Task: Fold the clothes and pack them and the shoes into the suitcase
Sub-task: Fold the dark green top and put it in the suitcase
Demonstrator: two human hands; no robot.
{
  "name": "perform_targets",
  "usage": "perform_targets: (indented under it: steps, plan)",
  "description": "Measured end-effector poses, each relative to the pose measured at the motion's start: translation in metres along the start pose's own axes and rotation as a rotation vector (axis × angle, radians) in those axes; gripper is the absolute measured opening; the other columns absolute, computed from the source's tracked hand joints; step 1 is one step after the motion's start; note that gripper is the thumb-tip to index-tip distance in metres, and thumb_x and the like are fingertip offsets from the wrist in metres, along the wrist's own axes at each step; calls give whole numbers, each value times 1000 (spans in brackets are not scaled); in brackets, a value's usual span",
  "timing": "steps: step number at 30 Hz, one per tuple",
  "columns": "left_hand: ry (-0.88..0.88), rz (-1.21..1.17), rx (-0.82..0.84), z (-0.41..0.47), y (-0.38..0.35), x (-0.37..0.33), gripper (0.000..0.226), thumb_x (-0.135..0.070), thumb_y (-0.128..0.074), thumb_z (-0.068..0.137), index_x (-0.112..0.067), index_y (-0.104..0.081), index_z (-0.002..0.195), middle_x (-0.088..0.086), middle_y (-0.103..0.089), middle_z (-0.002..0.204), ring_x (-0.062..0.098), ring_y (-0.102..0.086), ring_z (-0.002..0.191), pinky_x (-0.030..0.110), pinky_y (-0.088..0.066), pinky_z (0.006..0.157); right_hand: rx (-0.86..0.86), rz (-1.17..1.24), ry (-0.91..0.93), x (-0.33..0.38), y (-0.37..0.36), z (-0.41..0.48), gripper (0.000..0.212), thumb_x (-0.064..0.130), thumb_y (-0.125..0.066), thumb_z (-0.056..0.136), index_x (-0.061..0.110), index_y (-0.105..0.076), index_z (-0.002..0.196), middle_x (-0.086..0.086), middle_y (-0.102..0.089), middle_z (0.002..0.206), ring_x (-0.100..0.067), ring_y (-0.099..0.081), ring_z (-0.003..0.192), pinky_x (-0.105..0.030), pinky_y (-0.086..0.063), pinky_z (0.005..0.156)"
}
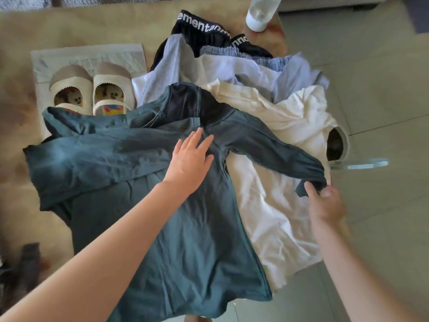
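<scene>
A dark teal long-sleeved shirt lies spread on the table, partly over a pile of clothes. My left hand rests flat on its chest just below the collar, fingers straight. My right hand pinches the cuff of the shirt's right sleeve at the table's right edge. Under and behind the shirt lie a white garment, a cream top, pale blue clothes and black shorts with a lettered waistband. A pair of beige shoes stands at the back left. No suitcase is in view.
The shoes stand on a grey bag lying on the tan table. A clear bottle with a white cap is at the back. A glass table edge juts out right, over grey floor tiles. A dark object lies at the lower left.
</scene>
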State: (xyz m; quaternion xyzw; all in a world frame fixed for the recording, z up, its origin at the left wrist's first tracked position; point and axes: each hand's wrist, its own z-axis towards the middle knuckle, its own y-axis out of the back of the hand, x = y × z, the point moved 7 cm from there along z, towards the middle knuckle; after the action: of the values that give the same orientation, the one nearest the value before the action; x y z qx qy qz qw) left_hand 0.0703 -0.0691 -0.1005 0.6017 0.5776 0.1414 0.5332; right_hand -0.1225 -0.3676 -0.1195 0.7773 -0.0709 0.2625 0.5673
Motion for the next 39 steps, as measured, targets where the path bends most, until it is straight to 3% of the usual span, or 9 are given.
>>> perform_targets:
  steps: [5,9,12,16,19,24,28,33,39]
  plan:
    - [166,-570,69,-24,-6,-20,38,-29,-41,102,-25,-48,138,-5,-54,129,11,-57,92,27,-39,84,-107,311,120,17,18,-7,9,15,-65,83,21,-67,88,4,-64,94,-23,-60,100,-44,-49,93]
    - [248,-896,11,-33,-16,-30,31,-27,-41,101,-26,-58,127,-11,-61,124,0,-53,114,22,-38,99,140,342,513,75,16,-64,7,7,-64,88,6,-68,94,1,-63,117,-7,-57,112,-16,-44,94]
    - [313,-1003,-1,-42,-24,-31,28,-24,-42,100,-27,-62,120,-10,-65,118,5,-58,112,32,-41,105,440,102,788,79,-23,-114,15,26,-61,87,17,-73,91,3,-64,122,-10,-54,118,-36,-37,106]
    - [306,-934,25,-50,-32,-22,29,-23,-43,100,-30,-61,122,-13,-64,120,3,-56,116,24,-39,102,363,287,433,57,-22,-105,28,19,-67,88,22,-63,116,9,-58,122,-9,-51,115,-27,-45,97]
    - [318,-930,42,-51,-36,-15,28,-21,-43,100,-31,-60,119,-11,-64,119,5,-57,113,30,-41,104,233,106,198,32,-26,-76,55,33,-70,85,13,-51,132,-4,-52,126,-24,-42,121,-35,-31,102]
    - [334,-997,49,-54,-39,-16,27,-17,-40,101,-28,-60,115,-14,-67,105,4,-61,105,32,-43,101,110,-58,235,36,-28,-59,24,31,-73,80,9,-66,80,-7,-66,87,-34,-54,94,-33,-30,76]
    - [346,-1156,48,-61,-34,-21,25,-19,-39,102,-25,-61,112,-5,-70,107,12,-64,106,31,-47,95,204,367,336,77,-11,-100,12,16,-71,83,20,-63,90,5,-62,90,-13,-54,90,-28,-43,78]
    - [523,-1536,113,-72,-34,-14,39,-44,-38,99,-20,-67,110,0,-73,98,13,-67,92,32,-51,84,555,366,654,123,-48,-183,28,27,-63,83,11,-69,105,2,-65,115,-9,-56,115,-29,-44,100]
    - [619,-1366,-105,-86,-24,38,27,-20,-73,81,-13,-68,108,8,-73,103,24,-67,102,45,-50,97,701,413,639,132,-53,-202,37,0,-45,90,12,-68,117,3,-55,136,-2,-46,128,-19,-35,108]
